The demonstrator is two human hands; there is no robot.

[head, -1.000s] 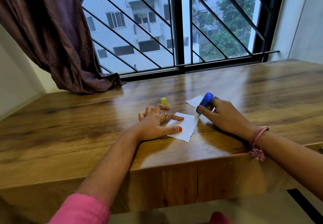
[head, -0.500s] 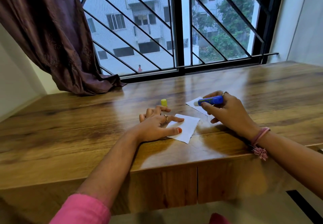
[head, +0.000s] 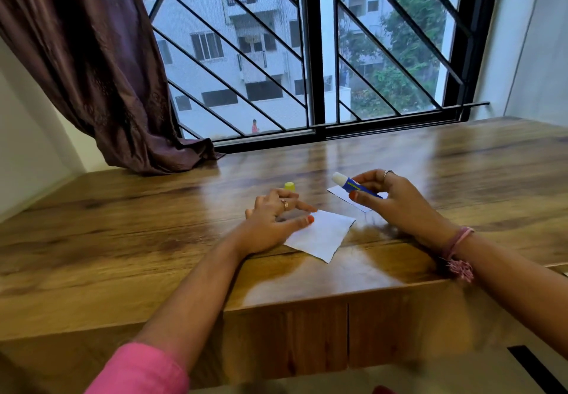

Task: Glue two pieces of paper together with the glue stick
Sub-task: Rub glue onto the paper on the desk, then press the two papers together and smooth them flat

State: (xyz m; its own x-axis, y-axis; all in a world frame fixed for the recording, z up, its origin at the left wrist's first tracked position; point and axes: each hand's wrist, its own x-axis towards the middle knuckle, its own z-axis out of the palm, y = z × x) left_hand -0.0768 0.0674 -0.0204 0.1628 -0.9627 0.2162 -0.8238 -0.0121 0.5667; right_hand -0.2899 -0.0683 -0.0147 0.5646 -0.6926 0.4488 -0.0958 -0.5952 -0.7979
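Note:
A white piece of paper (head: 322, 235) lies near the front edge of the wooden table (head: 123, 240). My left hand (head: 273, 220) rests flat on its left edge and pins it down. My right hand (head: 390, 200) holds the blue glue stick (head: 353, 185) lifted off the table, its white tip uncapped and pointing up to the left. A second white piece of paper (head: 339, 193) lies under my right hand, mostly hidden. The yellow cap (head: 289, 186) stands just behind my left hand's fingers.
A brown curtain (head: 101, 70) hangs down onto the table's back left corner. A barred window (head: 310, 55) runs along the far edge. White walls close both sides. The table's front edge (head: 338, 296) runs just below the near paper.
My right hand lifted the glue stick off the near paper and tipped it over, so its white tip now points up and left. My left hand stayed on the paper.

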